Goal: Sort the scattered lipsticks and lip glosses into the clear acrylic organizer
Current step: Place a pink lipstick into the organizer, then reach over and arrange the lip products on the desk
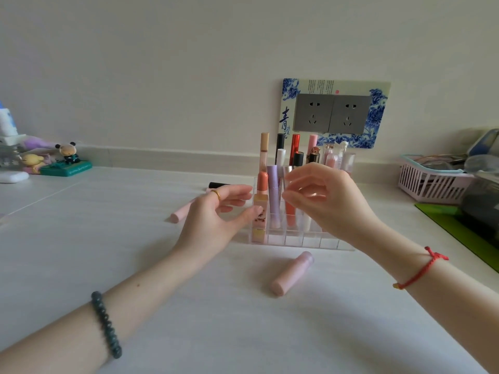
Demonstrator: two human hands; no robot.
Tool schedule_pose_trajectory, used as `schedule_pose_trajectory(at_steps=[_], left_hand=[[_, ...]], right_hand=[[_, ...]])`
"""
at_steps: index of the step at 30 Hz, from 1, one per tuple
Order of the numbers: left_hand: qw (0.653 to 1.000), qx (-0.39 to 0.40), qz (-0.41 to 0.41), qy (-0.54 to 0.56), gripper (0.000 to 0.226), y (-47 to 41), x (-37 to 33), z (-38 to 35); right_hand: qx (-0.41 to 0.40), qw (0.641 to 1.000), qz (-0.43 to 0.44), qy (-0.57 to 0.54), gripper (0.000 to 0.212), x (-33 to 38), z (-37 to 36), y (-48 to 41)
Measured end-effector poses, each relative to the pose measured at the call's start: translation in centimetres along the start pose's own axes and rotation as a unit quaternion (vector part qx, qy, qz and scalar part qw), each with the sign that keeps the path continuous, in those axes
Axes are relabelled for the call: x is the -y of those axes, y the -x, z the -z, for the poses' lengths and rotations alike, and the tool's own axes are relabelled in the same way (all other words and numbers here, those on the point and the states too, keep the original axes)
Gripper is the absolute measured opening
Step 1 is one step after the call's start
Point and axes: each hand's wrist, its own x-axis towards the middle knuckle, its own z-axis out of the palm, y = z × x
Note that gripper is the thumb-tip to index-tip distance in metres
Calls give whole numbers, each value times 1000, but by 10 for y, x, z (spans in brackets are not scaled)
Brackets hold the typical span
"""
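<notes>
The clear acrylic organizer (294, 240) stands mid-table with several lipsticks and glosses upright in it, among them a peach gloss (261, 201), a lilac tube (275, 195) and a coral gloss (290, 215). My left hand (216, 217) is at its left side, fingers apart, thumb tip against the front-left cell. My right hand (326, 201) hovers over the front row with fingers spread and nothing in them. Loose on the table are a pink lipstick (293, 273) in front, a pink tube (179, 215) at left and a black tube (218, 184) behind my left hand.
A pink slatted basket (432, 186) and a dark appliance (483, 203) on a green mat (456, 225) crowd the right edge. Small figurines (67, 157) and a white case (13, 177) sit at far left. Wall sockets (332, 113) are behind the organizer.
</notes>
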Motion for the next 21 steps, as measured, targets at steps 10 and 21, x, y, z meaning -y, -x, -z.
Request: schedule_pose_trajectory(at_steps=[10, 21], left_hand=[[948, 269, -67, -157, 58, 40, -20, -5], [931, 313, -61, -176, 46, 43, -13, -3]], right_hand=[[101, 986, -12, 130, 23, -24, 14, 57], [105, 978, -28, 180, 26, -33, 7, 70]])
